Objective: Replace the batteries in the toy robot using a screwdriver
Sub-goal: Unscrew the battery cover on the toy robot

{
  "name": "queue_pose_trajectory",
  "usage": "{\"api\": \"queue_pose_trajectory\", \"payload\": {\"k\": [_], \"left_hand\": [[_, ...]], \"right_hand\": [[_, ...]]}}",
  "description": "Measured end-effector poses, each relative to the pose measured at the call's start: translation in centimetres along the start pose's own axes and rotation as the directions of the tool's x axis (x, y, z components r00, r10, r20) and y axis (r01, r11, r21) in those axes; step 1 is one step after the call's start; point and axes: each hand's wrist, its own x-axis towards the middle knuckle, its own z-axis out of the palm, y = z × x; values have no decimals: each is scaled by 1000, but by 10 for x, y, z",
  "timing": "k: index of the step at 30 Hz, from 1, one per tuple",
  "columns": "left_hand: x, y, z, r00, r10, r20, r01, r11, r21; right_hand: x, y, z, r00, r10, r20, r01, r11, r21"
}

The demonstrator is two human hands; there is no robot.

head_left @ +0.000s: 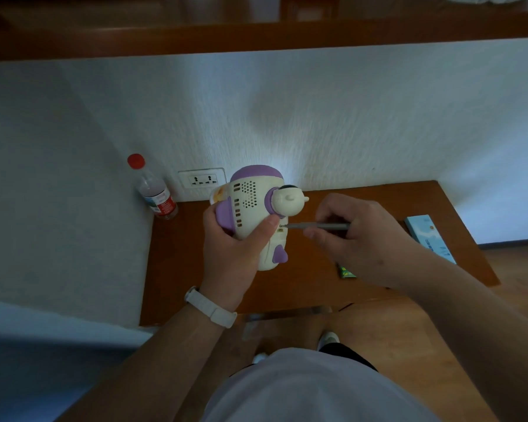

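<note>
The red-capped water bottle (156, 190) stands by the wall, its label too small to read. My left hand (232, 248) wraps the toy robot (253, 208), thumb pressed on its back, holding it above the wooden table (195, 284). The screwdriver (317, 226) tip meets the screw recess beside my thumb, and my right hand (354, 239) pinches its shaft in curled fingers. I should keep it square and press in while turning. I can't read the print on the green pack (346, 273) or the blue box (430, 239).
</note>
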Motion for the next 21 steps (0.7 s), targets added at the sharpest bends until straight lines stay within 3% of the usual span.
{"api": "queue_pose_trajectory", "payload": {"k": [6, 14, 21], "left_hand": [[-1, 0, 0, 1000, -6, -9, 6, 1000, 1], [1, -7, 3, 1000, -21, 0, 21, 1000, 14], [6, -12, 7, 1000, -27, 4, 27, 999, 39]], "right_hand": [[-1, 3, 6, 997, -17, -77, 13, 998, -57], [-2, 2, 2, 999, 32, -34, -31, 999, 28], [-2, 9, 6, 997, 74, -36, -76, 996, -47]]}}
